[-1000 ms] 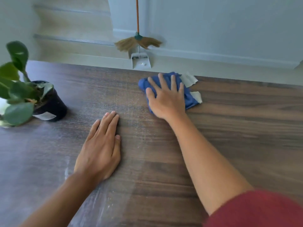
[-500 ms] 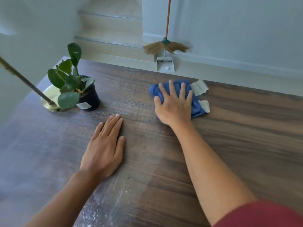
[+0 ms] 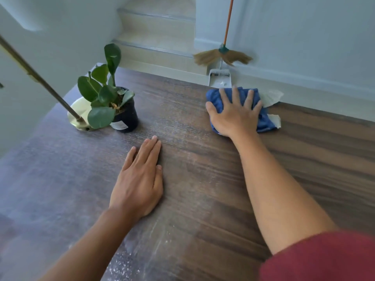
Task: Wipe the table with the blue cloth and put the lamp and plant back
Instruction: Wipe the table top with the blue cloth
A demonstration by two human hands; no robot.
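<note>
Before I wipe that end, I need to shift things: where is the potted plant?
In the head view, the potted plant stands on the table, far left, beside the lamp base and beyond the left hand.

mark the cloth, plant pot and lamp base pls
cloth (image 3: pixel 263 118): head view, blue fold right of the right hand's fingers
plant pot (image 3: pixel 127 116): head view, dark front wall of the pot
lamp base (image 3: pixel 78 113): head view, brass disc at the foot of the rod

A straw broom (image 3: pixel 222 56) with an orange handle leans against the pale wall (image 3: pixel 304 37), above what looks like a white dustpan (image 3: pixel 220 79). Steps (image 3: pixel 158 37) rise at its left.
</note>
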